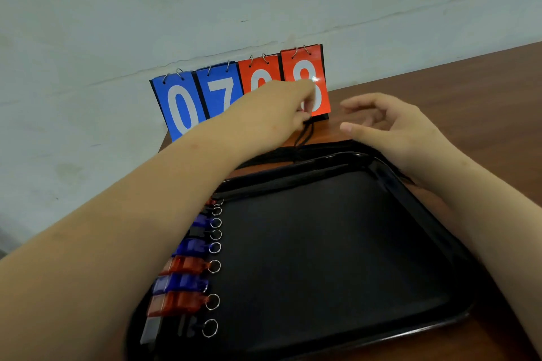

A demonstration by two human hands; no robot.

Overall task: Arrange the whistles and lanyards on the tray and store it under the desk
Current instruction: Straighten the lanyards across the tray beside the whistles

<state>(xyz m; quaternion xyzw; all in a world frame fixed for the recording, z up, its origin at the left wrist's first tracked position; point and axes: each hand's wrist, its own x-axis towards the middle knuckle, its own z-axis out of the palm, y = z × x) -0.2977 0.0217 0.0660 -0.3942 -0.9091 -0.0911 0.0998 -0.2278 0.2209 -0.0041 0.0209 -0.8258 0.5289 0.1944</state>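
Beyond the tray's far rim, at about twelve o'clock, the left hand (275, 114) pinches black cord drawn up from the heap of lanyards (272, 155). The heap lies on the desk (469, 91) between the tray (322, 258) and the flip scoreboard (187, 102). The cord hangs slack from the curled fingers down to the heap; whether one strand or several is pinched I cannot tell. At one o'clock the right hand (393, 123) hovers with fingers loosely spread and holds nothing. The whistles (187, 264) lie in a neat column along the tray's nine o'clock side, key rings pointing toward three o'clock.

The main risk, as I judge it, is tangling: a lift may drag the whole heap along. It could also catch the scoreboard just behind the knuckles and tip it. The left forearm passes right above the whistles, so a low sweep could knock the column askew.
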